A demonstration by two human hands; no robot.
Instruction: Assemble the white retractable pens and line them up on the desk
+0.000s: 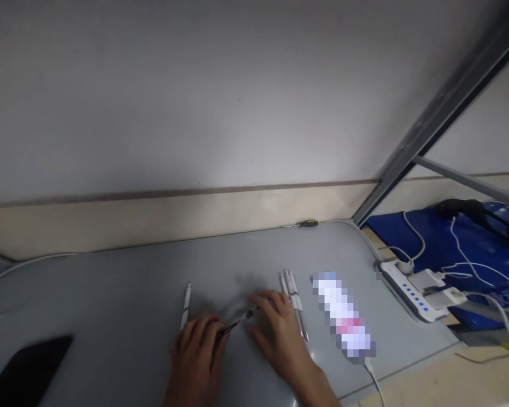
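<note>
A dark, slim pen-like object [242, 319] is held slantwise between my hands, just above the grey table. The fingers of my left hand [199, 345] are closed on its lower left end. At its upper right end, my right hand [277, 328] has its fingers bent around the tip. A white pen [186, 302] lies just beyond my left hand, its lower part hidden by the fingers. Two white pens [294, 299] lie side by side to the right of my right hand.
Right of the pens, a blurred-out phone [343, 316] has a cable plugged in. A screwdriver [307, 224] lies by the wall. A power strip [413, 294] with chargers sits at the table's right edge. A black flat object [29, 367] lies at lower left.
</note>
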